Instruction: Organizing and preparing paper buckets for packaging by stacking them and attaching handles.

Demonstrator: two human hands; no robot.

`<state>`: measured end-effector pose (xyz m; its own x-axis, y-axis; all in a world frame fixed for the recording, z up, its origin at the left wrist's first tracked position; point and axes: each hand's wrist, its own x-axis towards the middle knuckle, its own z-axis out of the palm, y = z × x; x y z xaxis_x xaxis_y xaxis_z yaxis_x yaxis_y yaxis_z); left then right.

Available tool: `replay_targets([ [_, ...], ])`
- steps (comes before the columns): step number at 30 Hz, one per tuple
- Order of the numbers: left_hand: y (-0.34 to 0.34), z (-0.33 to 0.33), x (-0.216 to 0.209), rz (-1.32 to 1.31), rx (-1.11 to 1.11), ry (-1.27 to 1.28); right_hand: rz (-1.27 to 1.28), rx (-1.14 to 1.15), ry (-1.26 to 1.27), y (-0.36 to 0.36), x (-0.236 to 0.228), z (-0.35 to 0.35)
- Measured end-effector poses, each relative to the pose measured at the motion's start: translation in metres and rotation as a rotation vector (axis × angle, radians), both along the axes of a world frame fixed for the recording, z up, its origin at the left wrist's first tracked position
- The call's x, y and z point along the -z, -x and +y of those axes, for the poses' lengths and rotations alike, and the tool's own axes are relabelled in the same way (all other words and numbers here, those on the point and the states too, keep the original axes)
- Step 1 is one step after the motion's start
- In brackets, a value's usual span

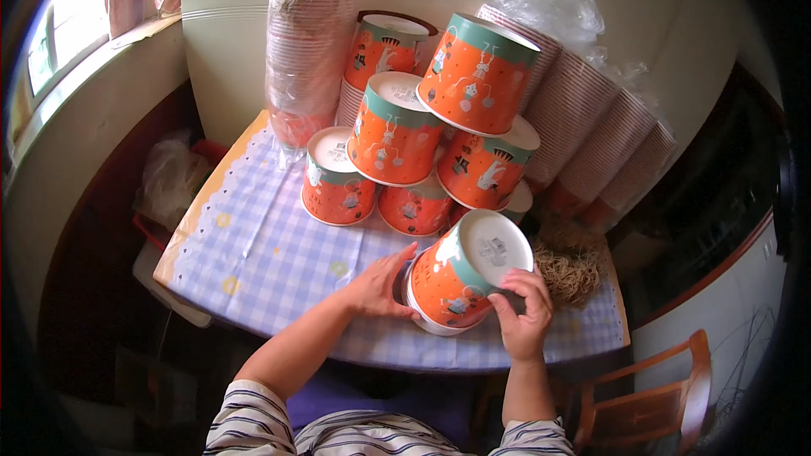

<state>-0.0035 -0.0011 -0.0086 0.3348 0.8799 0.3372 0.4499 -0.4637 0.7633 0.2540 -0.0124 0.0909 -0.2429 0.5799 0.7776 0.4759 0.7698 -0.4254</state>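
Near the table's front edge I hold an orange and green paper tub [450, 285], tipped so its white base faces up and to the right. My left hand [382, 284] is curved round its side close to the white rim, thumb below and fingers above. At the base edge, the fingers and thumb of my right hand [525, 312] grip it. Behind it, similar upside-down tubs are piled in a pyramid: a lower tub [340, 194], a middle tub [394, 139] and a top tub [479, 76] among them. The inside of the held tub is hidden.
A tall bagged stack of tubs [308, 51] stands at the back left. Several more bagged stacks [574, 110] lean at the back right. Tan shredded strands [568, 274] lie right of the held tub. A wooden chair [650, 401] is at the lower right. A checked cloth [253, 262] covers the table.
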Motion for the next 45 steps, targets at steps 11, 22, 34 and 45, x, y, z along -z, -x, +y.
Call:
replay_targets([
  [11, 0.003, -0.002, -0.005, -0.004, -0.005, 0.125, 0.118, 0.044, 0.029, -0.005, -0.001, 0.001],
  [22, -0.002, 0.000, -0.001, -0.642, 0.138, 0.419, 0.218, 0.060, 0.066, -0.006, 0.009, -0.001],
  [34, 0.002, 0.001, -0.006, -0.683, 0.111, 0.608, 0.061, 0.028, -0.090, 0.000, -0.001, -0.009],
  [45, 0.008, 0.004, 0.009, -1.186, 0.168, 0.845, 0.001, -0.044, -0.016, 0.000, 0.002, -0.013],
])
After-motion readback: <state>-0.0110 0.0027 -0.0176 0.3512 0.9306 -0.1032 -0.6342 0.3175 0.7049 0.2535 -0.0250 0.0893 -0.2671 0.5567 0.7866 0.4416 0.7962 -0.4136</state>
